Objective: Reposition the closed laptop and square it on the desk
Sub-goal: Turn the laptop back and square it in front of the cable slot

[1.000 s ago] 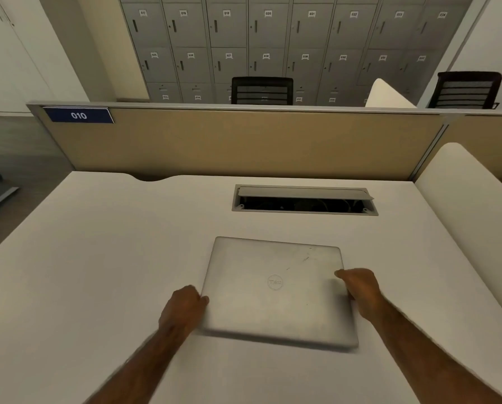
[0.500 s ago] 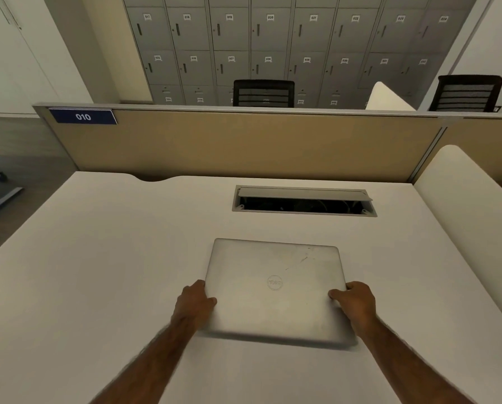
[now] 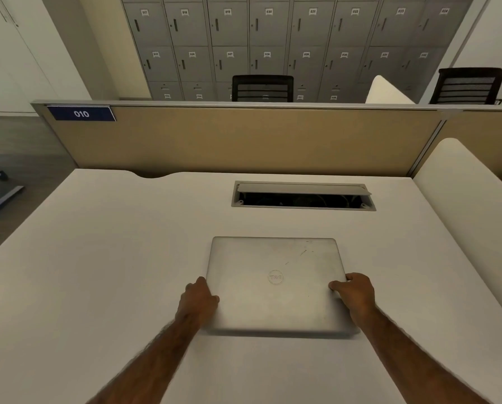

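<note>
A closed silver laptop [image 3: 276, 284] lies flat on the white desk [image 3: 98, 272], its lid logo facing up and its far edge running almost parallel to the desk's back edge. My left hand [image 3: 198, 298] grips the laptop's left side near the front corner. On the opposite side, my right hand [image 3: 354, 295] holds the right edge, thumb on the lid. Both forearms reach in from the bottom of the view.
An open cable hatch [image 3: 303, 196] is sunk into the desk just beyond the laptop. A tan partition [image 3: 258, 138] with a "010" label [image 3: 81, 113] closes the back. A white divider [image 3: 471, 193] bounds the right side. Lockers and two black chairs stand behind.
The laptop has turned slightly so its edges sit straighter to the desk. Both hands slid along its sides and closed onto the left and right edges.
</note>
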A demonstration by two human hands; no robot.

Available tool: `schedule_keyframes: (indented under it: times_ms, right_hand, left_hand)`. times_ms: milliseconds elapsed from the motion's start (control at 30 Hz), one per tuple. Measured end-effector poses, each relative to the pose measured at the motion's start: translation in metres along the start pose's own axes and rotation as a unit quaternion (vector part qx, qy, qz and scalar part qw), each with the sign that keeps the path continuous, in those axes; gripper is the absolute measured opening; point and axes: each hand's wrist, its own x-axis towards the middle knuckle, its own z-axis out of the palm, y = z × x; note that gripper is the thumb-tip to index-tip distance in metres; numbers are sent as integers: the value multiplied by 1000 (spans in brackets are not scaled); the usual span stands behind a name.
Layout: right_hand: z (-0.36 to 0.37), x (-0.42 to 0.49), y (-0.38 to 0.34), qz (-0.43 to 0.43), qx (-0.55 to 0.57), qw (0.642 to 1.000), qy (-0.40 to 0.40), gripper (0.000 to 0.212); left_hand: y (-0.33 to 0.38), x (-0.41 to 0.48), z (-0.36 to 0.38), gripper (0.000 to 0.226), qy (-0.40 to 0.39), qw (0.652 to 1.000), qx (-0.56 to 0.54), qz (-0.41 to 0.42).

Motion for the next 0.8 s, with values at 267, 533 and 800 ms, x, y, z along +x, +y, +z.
schedule_keyframes:
  times_ms: [267, 533, 800]
  right_hand:
    - [-4, -8, 7, 4, 5, 1000, 0, 28]
    - [-13, -5, 17, 5, 19, 1000, 12, 27]
    - [-11, -5, 21, -17, -30, 999, 13, 12]
  left_hand:
    - [1, -4, -3, 48, -15, 1000, 6, 10]
    - [4, -11, 2, 49, -36, 999, -2, 16]
    - [6, -17, 13, 62, -13, 1000, 8, 1]
